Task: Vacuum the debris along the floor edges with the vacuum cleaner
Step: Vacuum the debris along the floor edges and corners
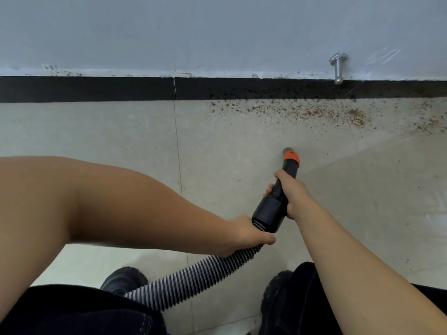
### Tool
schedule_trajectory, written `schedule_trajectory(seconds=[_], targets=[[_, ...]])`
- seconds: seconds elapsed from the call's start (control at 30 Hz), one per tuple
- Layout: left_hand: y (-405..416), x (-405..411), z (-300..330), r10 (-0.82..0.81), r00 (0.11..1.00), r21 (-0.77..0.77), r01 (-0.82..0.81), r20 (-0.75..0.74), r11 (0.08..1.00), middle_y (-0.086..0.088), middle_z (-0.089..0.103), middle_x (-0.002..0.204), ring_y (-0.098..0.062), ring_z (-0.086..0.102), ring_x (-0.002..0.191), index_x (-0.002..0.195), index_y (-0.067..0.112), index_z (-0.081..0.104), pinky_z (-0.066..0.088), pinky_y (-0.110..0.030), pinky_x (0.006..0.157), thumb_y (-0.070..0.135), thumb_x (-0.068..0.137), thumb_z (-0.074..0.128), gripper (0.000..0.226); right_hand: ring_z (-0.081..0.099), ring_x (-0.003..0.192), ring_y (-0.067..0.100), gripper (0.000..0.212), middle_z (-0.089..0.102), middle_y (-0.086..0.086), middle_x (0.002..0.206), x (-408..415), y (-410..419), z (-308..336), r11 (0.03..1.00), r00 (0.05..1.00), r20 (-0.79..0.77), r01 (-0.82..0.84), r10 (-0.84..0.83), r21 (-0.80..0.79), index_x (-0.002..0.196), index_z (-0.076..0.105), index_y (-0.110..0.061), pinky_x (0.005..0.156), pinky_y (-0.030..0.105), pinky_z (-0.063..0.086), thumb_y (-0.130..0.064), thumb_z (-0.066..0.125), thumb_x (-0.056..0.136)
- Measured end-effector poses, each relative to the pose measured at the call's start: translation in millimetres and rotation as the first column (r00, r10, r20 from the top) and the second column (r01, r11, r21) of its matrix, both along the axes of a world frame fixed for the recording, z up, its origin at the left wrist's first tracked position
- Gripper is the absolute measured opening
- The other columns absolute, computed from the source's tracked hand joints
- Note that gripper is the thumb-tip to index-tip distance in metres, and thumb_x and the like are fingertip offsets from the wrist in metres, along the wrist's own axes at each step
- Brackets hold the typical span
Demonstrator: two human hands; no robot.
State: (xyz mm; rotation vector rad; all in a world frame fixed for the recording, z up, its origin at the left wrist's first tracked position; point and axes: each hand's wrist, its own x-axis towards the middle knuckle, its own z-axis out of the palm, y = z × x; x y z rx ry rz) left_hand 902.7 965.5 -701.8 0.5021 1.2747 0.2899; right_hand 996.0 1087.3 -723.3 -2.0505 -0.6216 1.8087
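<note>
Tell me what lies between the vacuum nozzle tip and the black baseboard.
In the head view: pale floor tile, bare near the nozzle tip, then scattered brown debris up to the baseboard.

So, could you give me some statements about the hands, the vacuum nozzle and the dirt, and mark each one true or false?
1. The right hand holds the black vacuum nozzle. True.
2. The left hand rests flat on the floor. False: it holds the ribbed hose just behind the nozzle.
3. The brown debris lies along the black baseboard. True.
4. The nozzle tip is buried in the debris. False: it is apart from it, over a bare floor tile.
5. The metal door stopper stands on the floor. False: it sticks out from the wall above the baseboard.
</note>
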Motion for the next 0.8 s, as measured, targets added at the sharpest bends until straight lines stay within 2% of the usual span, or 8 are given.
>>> schedule_trajectory(seconds=[0.2,0.43,0.57,0.7,0.8], targets=[[22.1,-6.9,-7.8,0.14,0.988,0.032,-0.138,-0.06,0.99,-0.005,0.055,0.076,-0.018,0.054,0.062,0.092,0.013,0.055,0.049,-0.027,0.061,0.025,0.082,0.068,0.02,0.053,0.039,0.018,0.015,0.055,0.007,0.048,-32.5,35.4,-2.3,0.984,0.98,-0.095,-0.176,0.176,0.007,0.09,0.048,-0.009,0.048,0.03,0.053,-0.015,0.062,0.087],[59.7,-6.7,-4.9,0.154,0.986,0.035,-0.153,-0.058,0.988,-0.005,0.054,0.074,-0.018,0.054,0.061,0.09,0.012,0.053,0.049,-0.028,0.062,0.026,0.084,0.068,0.021,0.053,0.037,0.017,0.018,0.056,0.005,0.047,-28.4,73.9,-5.5,0.988,0.987,-0.056,-0.148,0.15,0.04,0.095,0.047,-0.008,0.048,0.03,0.054,-0.016,0.061,0.087],[74.4,1.6,-5.2,0.12,0.99,0.039,-0.117,-0.076,0.992,-0.006,0.055,0.08,-0.022,0.056,0.07,0.098,0.008,0.054,0.05,-0.03,0.067,0.029,0.084,0.07,0.029,0.054,0.037,0.017,0.021,0.056,0.005,0.048,-12.0,86.8,-7.9,0.996,0.997,0.01,-0.077,0.077,0.05,0.1,0.046,-0.009,0.053,0.032,0.054,-0.017,0.06,0.087],[70.4,6.5,-7.4,0.108,0.993,0.018,-0.108,-0.046,0.994,-0.008,0.055,0.085,-0.023,0.056,0.074,0.106,0.007,0.055,0.05,-0.033,0.072,0.027,0.084,0.069,0.033,0.054,0.037,0.017,0.018,0.056,0.005,0.044,-8.0,83.0,-7.6,0.994,0.996,0.003,-0.094,0.094,0.047,0.096,0.046,-0.009,0.047,0.03,0.054,-0.016,0.06,0.087],[55.9,7.2,-9.2,0.105,0.994,-0.005,-0.105,-0.008,0.994,-0.006,0.053,0.08,-0.021,0.054,0.069,0.095,0.012,0.054,0.05,-0.033,0.073,0.025,0.084,0.068,0.022,0.054,0.039,0.018,0.016,0.056,0.006,0.046,-12.9,69.2,-7.5,0.988,0.988,-0.028,-0.152,0.153,0.035,0.093,0.047,-0.008,0.048,0.031,0.053,-0.014,0.061,0.086]])
